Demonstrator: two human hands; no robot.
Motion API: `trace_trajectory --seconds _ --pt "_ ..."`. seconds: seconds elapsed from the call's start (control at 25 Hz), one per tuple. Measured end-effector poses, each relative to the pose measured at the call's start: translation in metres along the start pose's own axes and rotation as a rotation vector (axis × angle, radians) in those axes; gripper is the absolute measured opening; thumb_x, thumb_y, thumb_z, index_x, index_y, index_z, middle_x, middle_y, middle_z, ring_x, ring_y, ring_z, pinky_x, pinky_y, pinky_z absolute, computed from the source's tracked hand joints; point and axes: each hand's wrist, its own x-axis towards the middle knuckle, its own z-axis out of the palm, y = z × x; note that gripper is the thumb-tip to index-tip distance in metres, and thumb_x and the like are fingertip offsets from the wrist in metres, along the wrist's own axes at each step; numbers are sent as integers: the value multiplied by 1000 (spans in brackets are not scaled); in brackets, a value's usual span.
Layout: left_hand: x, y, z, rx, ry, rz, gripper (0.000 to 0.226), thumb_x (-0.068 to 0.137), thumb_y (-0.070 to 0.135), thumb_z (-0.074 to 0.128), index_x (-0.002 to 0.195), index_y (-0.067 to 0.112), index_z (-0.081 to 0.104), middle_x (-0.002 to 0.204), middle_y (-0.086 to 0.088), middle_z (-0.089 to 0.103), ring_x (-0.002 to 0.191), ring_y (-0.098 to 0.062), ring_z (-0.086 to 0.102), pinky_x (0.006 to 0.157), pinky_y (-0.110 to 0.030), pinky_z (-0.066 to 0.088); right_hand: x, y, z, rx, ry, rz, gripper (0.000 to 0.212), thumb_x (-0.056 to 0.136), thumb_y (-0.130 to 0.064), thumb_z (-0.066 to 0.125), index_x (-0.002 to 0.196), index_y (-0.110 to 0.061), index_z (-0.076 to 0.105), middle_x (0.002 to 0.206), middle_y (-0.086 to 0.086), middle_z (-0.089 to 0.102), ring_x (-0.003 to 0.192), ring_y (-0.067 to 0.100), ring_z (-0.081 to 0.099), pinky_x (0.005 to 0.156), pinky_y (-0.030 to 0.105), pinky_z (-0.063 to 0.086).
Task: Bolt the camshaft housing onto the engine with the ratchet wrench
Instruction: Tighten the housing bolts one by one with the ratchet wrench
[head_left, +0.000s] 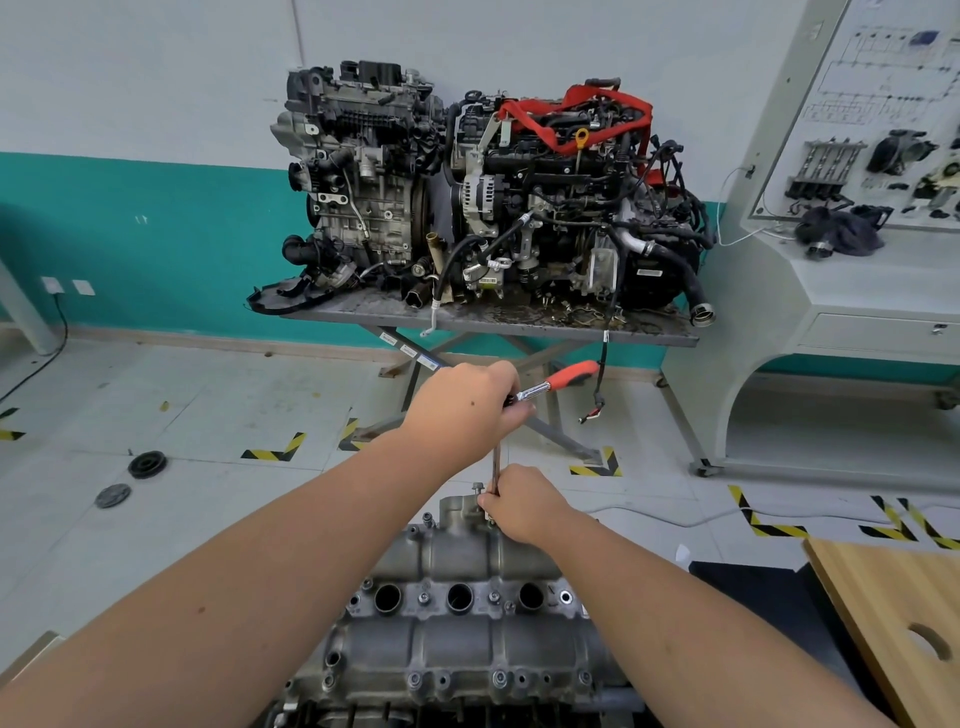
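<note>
The grey cast camshaft housing (457, 618) lies on the engine at bottom centre, with three round bores along its middle and several bolts around its flange. My left hand (467, 410) grips the head end of the ratchet wrench (563, 378), whose orange handle points up and right. A thin extension bar (496, 465) runs straight down from the ratchet to the housing's far end. My right hand (522, 501) pinches the lower end of that bar where it meets the housing. One raised bolt (478, 487) stands just left of it.
Two whole engines (483, 192) sit on a metal scissor-leg table (488, 325) ahead. A white training panel cabinet (852, 249) stands at the right. A wooden board (898, 618) lies at lower right. Two black round parts (147, 464) rest on the floor at the left, near yellow-black floor tape.
</note>
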Motion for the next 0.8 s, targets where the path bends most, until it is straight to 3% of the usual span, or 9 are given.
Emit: trace_trajectory --seconds 0.12,0.32,0.44,0.56,0.64,0.72,0.8 --pt "0 2 2 -21 -11 -1 23 97 39 56 92 16 53 68 0 58 65 -23 55 58 -34 44 -2 -1 0 -10 -1 -5 26 99 -32 51 86 -10 58 86 8 59 90 29 61 72 33 47" --pt "4 3 9 -56 -5 -4 24 97 34 58 86 19 42 59 7 43 54 -16 44 47 -28 27 -2 -2 -1 -26 -15 -3 31 99 -31 52 74 -14 50 76 3 53 79 26 54 66 32 39" --pt "3 6 16 -6 38 18 23 98 34 56 90 18 41 61 8 40 59 -23 47 53 -32 30 -2 -2 -2 -36 -16 -3 35 100 -31 51 67 -19 44 75 2 51 79 25 53 67 32 38" --pt "-3 11 24 38 172 110 14 99 29 55 103 16 56 67 9 52 67 -26 56 62 -34 35 -3 -1 -1 -35 -11 5 34 100 -31 50 69 -18 43 84 7 55 83 26 55 69 33 42" --pt "-8 11 28 60 279 170 10 93 24 63 92 15 65 71 4 62 70 -27 60 70 -37 37 -4 -1 1 -26 2 10 31 99 -32 49 74 -14 45 84 7 55 83 27 55 70 34 43" --pt "-12 9 33 101 347 184 17 84 24 74 74 14 63 68 1 60 68 -27 57 71 -37 40 -5 0 2 -26 17 4 28 99 -34 49 81 -12 49 84 7 55 82 27 54 69 35 42" --pt "-12 6 37 99 347 177 27 82 32 75 70 13 60 74 -2 58 72 -27 54 70 -38 41 -5 2 4 -42 36 -3 29 100 -36 48 83 -13 51 83 4 55 81 26 54 67 34 39"
